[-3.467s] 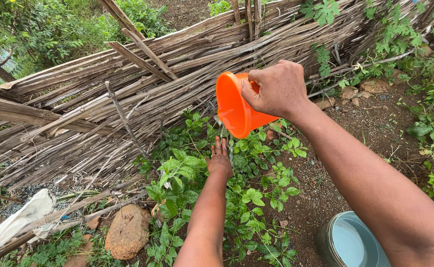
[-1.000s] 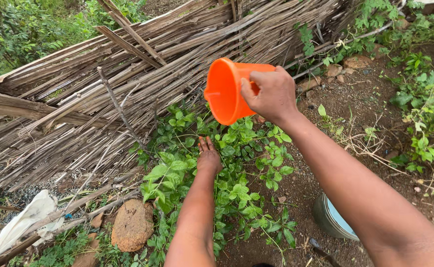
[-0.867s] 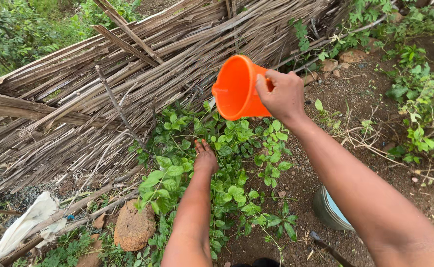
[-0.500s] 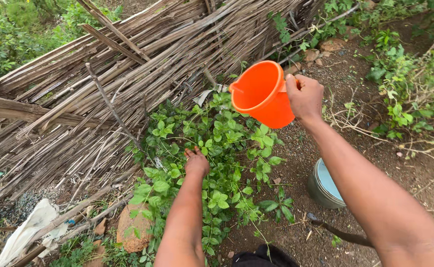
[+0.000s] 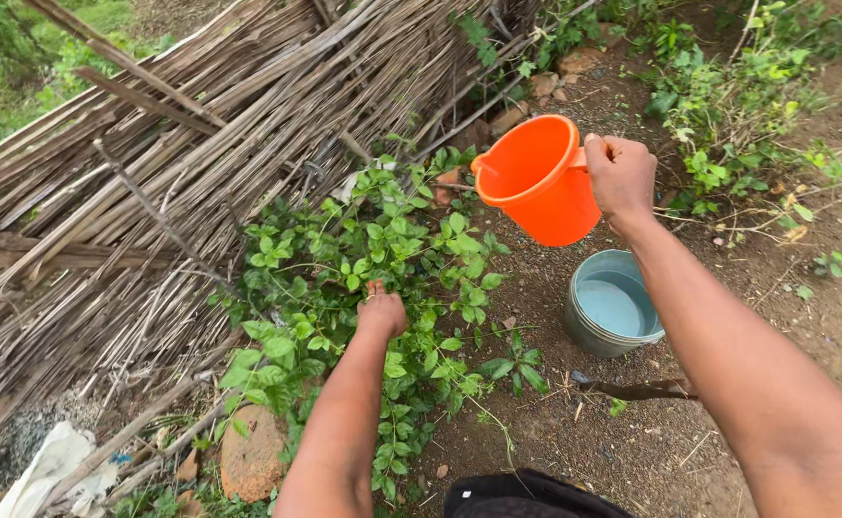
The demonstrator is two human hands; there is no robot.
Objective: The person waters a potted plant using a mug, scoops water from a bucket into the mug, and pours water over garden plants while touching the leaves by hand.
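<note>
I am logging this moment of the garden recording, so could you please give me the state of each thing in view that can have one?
orange jug: held roughly upright, mouth tipped a little toward the plants, nothing pouring.
right hand: closed on the jug's handle.
left hand: among the leaves of the green plant.
grey bucket: upright on the soil, water inside.
stick fence: leaning.

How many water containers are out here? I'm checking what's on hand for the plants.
2. An orange mug is held up by the right hand above the leafy plant. A grey bucket with water stands on the soil just below it. Others may be out of view.
</note>
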